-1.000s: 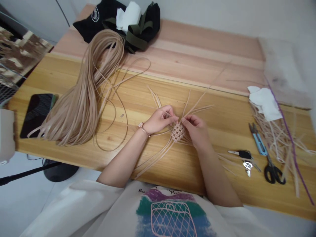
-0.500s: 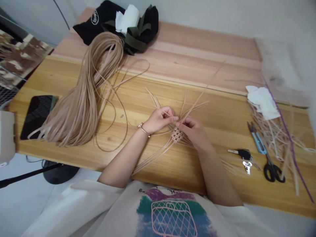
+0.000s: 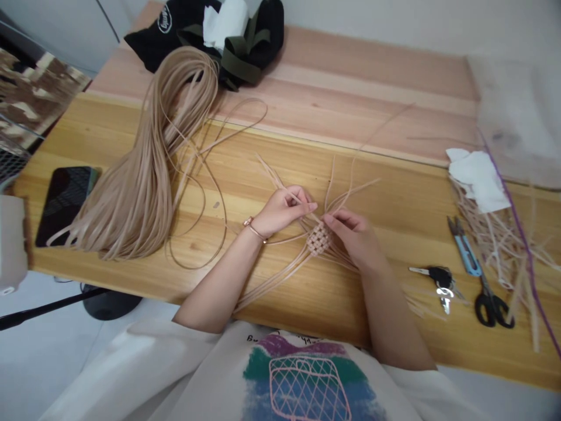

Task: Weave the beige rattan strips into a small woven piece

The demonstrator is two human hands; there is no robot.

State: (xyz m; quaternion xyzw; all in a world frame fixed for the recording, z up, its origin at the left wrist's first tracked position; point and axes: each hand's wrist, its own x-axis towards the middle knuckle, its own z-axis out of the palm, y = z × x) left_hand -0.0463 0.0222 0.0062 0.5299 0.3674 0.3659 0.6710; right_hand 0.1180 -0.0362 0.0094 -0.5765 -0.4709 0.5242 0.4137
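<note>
A small woven piece of beige strips point(image 3: 319, 240) lies between my hands, its loose strip ends fanning out over the wooden table. My left hand point(image 3: 287, 210) pinches a strip between thumb and forefinger, just above and left of the weave. At the upper right edge of the weave, my right hand point(image 3: 350, 231) has its thumb and fingers closed on the woven piece; its fingers partly hide the strips there. More strips pass beneath my right hand and run toward me at the lower left.
A large bundle of beige strips point(image 3: 144, 169) lies left, beside a phone point(image 3: 65, 199). A black bag point(image 3: 249, 52) sits at the back. To the right are keys point(image 3: 438, 276), blue snips point(image 3: 464, 248), black-handled scissors point(image 3: 493, 307), white tissue point(image 3: 480, 181) and strip scraps point(image 3: 491, 240).
My right hand has shifted slightly right, away from my left, and more of the weave shows. A long strip behind it now curves. The view has turned a little.
</note>
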